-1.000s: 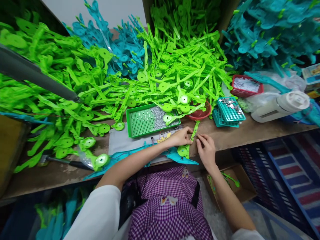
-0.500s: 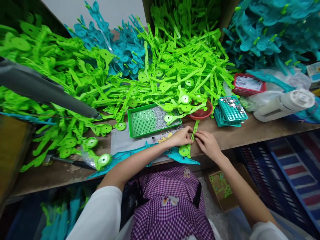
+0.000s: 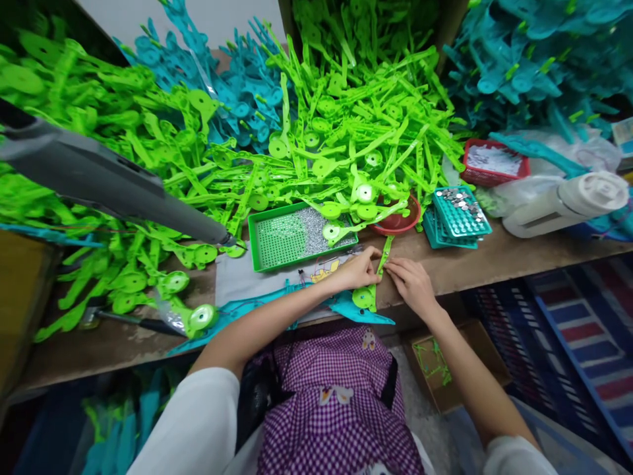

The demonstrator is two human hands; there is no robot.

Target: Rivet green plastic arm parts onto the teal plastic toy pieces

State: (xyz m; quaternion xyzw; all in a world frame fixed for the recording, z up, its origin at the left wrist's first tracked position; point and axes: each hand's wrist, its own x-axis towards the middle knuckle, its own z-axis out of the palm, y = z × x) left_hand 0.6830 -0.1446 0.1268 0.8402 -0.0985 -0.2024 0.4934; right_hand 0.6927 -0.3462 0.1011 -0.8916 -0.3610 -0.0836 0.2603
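Observation:
A green plastic part [image 3: 374,277] with a long stem and a round disc end lies at the front edge of the wooden bench [image 3: 499,260]. My left hand [image 3: 357,269] pinches its stem from the left, fingers closed on it. From the right, my right hand [image 3: 413,285] also has its fingertips closed on the stem. A teal plastic piece [image 3: 346,309] lies under the part. Behind my hands stands a green tray [image 3: 297,237] holding small silvery bits.
Heaps of green parts [image 3: 163,165] and teal parts [image 3: 524,59] cover the back of the bench. A red bowl [image 3: 400,221], teal trays of metal discs [image 3: 457,211], a red basket [image 3: 494,161] and a white bottle [image 3: 568,204] stand right. A grey tube [image 3: 109,181] reaches in from the left. A cardboard box [image 3: 455,366] sits below.
My right hand moved up to the green part's stem and closed on it. The grey tube has slid further right toward the green tray.

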